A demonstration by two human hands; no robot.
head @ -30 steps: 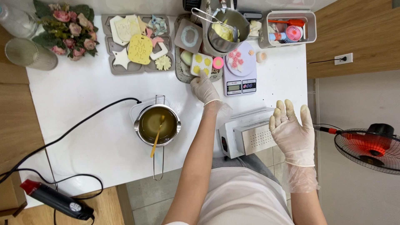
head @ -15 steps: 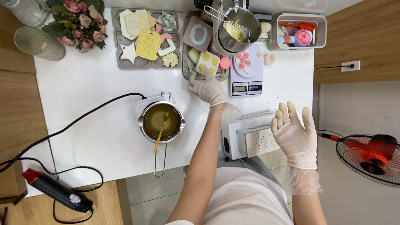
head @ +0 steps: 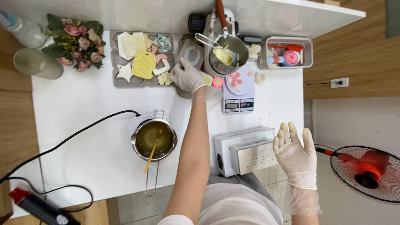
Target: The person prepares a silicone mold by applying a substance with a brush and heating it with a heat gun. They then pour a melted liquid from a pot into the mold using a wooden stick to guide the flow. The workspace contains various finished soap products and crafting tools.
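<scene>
Step in hand, by my reading: reaching for a mould; left hand (head: 187, 77) in a thin clear glove lies fingers-down on the grey tray of small pastel moulds (head: 189, 54) at the far side of the white table (head: 83, 125), prob. gripping its near edge, though the grasp itself is hidden; right hand (head: 295, 151), gloved, hangs spread and empty beside the white box w/ perforated steel front (head: 246, 154). Steel pot of yellow melted wax w/ stir stick (head: 154, 141) sits near, apart from both. Next move calls for a firm hold on the tray, kept level.
</scene>
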